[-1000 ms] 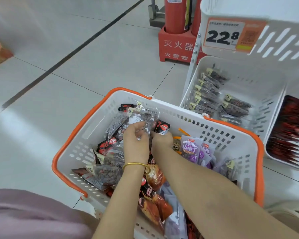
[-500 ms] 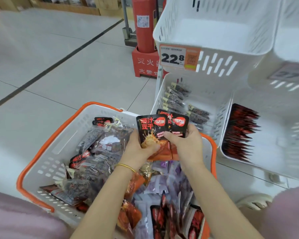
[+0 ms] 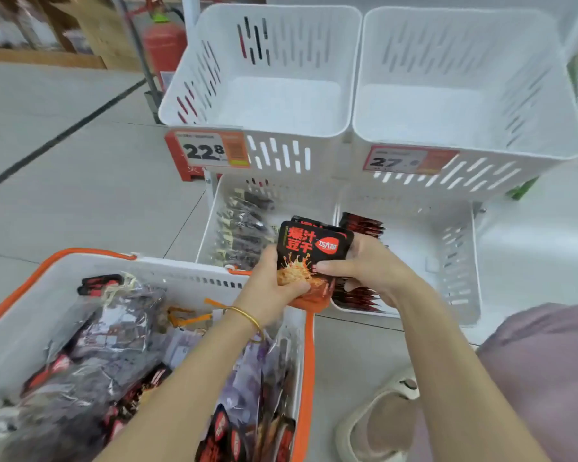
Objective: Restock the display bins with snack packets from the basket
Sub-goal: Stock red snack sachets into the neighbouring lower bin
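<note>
black packets (image 3: 311, 251) with red lettering and an orange splash — white basket (image 3: 167, 265) rimmed in orange, white slotted bins (image 3: 314, 45), orange-and-white price tags (image 3: 211, 150), gold bangle (image 3: 247, 317), grey floor (image 3: 80, 195) with a dark stripe.

Pale grey tiled floor (image 3: 90, 195) crossed by a dark diagonal stripe (image 3: 64, 136). A red fire extinguisher (image 3: 165, 50) stands at the back (its top blurred), beside brown cardboard boxes (image 3: 104, 31). A cream slip-on shoe (image 3: 377, 425) rests at lower right.
</note>
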The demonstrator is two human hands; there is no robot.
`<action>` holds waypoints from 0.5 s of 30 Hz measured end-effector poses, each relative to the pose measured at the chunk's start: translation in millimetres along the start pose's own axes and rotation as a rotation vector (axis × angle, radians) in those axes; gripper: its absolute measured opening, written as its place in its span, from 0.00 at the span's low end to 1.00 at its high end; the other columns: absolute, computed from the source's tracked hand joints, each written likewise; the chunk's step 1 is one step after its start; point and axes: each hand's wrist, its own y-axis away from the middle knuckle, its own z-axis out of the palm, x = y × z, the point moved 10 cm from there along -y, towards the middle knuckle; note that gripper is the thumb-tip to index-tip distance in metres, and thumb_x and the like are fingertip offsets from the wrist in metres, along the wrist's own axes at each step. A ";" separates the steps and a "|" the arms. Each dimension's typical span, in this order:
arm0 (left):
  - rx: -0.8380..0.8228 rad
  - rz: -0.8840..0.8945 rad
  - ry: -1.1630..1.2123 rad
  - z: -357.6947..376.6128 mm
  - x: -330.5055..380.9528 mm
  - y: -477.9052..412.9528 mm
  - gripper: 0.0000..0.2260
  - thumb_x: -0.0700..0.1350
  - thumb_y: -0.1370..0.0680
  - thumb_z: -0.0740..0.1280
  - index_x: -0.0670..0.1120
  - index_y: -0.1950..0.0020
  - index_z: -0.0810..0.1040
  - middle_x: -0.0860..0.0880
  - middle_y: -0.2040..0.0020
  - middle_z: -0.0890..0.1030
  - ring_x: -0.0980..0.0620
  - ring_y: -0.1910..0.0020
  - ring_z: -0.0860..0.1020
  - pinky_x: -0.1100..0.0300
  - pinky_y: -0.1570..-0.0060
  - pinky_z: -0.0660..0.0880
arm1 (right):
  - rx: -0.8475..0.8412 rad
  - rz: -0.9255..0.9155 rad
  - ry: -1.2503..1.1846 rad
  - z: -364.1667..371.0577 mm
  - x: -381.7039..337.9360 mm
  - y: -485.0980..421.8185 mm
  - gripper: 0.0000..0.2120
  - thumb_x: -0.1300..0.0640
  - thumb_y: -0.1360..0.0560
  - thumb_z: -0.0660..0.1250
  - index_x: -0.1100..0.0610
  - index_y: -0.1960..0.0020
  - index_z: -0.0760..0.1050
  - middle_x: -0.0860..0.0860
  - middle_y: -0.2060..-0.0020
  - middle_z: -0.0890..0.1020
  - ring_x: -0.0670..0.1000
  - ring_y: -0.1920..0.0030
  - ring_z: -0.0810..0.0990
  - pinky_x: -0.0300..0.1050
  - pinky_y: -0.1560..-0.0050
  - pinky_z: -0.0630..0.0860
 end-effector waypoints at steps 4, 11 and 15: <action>0.031 0.099 -0.069 49.5 31.5 -42.4 0.25 0.40 0.32 0.72 0.50 0.39 0.66 0.49 0.45 0.76 0.51 0.45 0.76 0.56 0.44 0.74 | 0.283 0.013 0.032 -81.7 17.4 -5.2 0.08 0.66 0.31 0.72 0.55 0.55 0.80 0.50 0.65 0.82 0.49 0.65 0.78 0.45 0.63 0.78; 0.099 0.124 -0.320 82.7 26.5 -87.9 0.27 0.39 0.30 0.71 0.44 0.32 0.69 0.44 0.36 0.72 0.44 0.35 0.68 0.49 0.33 0.64 | 0.812 -0.300 0.291 -157.2 18.8 0.1 0.13 0.71 0.27 0.66 0.60 0.46 0.81 0.45 0.54 0.79 0.45 0.51 0.76 0.35 0.46 0.69; 0.074 0.085 -0.347 86.3 12.1 -93.1 0.26 0.38 0.28 0.70 0.45 0.31 0.68 0.44 0.35 0.70 0.45 0.34 0.66 0.51 0.32 0.62 | 0.804 -0.254 0.324 -171.8 44.3 -45.6 0.13 0.69 0.25 0.64 0.61 0.43 0.80 0.54 0.48 0.82 0.46 0.50 0.75 0.28 0.48 0.64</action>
